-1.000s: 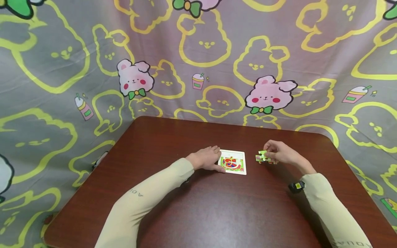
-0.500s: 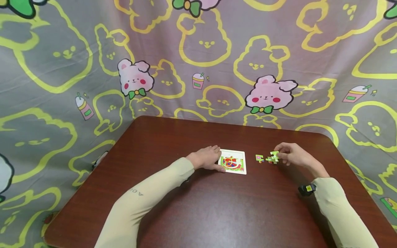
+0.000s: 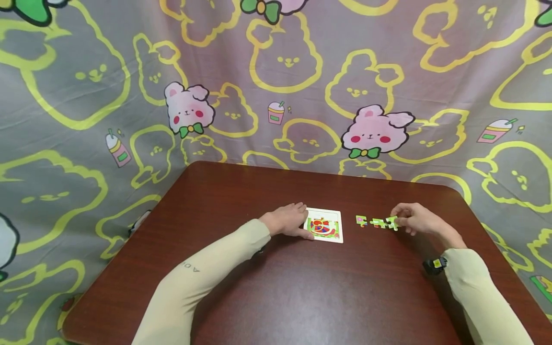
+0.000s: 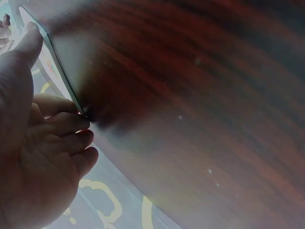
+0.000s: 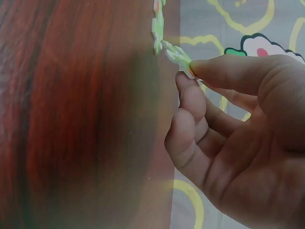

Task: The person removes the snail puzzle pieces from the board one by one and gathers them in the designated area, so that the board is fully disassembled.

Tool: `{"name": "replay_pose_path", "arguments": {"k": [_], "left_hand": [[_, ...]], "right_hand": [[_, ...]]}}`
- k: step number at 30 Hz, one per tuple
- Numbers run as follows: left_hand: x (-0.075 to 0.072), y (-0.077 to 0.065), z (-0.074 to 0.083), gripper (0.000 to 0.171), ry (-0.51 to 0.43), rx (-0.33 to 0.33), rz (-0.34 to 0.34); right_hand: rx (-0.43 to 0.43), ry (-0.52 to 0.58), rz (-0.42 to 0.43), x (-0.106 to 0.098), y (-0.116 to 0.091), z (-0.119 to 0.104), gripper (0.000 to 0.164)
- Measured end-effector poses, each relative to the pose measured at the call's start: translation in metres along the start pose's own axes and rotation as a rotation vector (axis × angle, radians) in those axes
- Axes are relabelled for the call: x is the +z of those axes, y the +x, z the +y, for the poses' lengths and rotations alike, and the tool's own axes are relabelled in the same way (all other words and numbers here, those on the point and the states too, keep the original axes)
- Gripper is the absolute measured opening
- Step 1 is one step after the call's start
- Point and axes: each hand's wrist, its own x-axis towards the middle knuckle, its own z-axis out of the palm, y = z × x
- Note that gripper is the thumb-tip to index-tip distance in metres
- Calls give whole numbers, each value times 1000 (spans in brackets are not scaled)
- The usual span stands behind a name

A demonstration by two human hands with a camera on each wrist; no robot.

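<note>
A square jigsaw board (image 3: 340, 227) with a white frame lies on the table. Inside it is a partly filled picture of a red, blue and yellow snail on green. My left hand (image 3: 286, 219) rests at the board's left side, thumb on the near corner and fingers at the far one; in the left wrist view the board shows edge-on. Right of the board, my right hand (image 3: 416, 219) pinches a green puzzle piece (image 3: 392, 223) between thumb and fingers. Two other green pieces lie to its left: a middle piece (image 3: 377, 223) and one with a pink spot (image 3: 361, 220).
The brown wooden table (image 3: 302, 297) spreads out around the board and pieces. Behind it and along the left hangs a grey cloth (image 3: 302, 43) with cartoon rabbits. A black wrist device (image 3: 434, 265) sits on my right forearm.
My right hand has moved to the right with its puzzle piece, away from the other pieces, which now lie apart in a row. My left hand and the board have stayed put.
</note>
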Motion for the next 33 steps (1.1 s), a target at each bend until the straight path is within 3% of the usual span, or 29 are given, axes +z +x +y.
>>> {"name": "replay_pose_path", "arguments": {"k": [11, 27, 33], "left_hand": [[2, 0, 0, 93, -2, 5, -2], [-2, -2, 1, 91, -14, 0, 3], [-1, 0, 0, 92, 1, 5, 9]], "right_hand": [[57, -10, -5, 2, 3, 11, 19], [110, -22, -2, 2, 6, 8, 23], [126, -95, -5, 3, 8, 5, 21]]}}
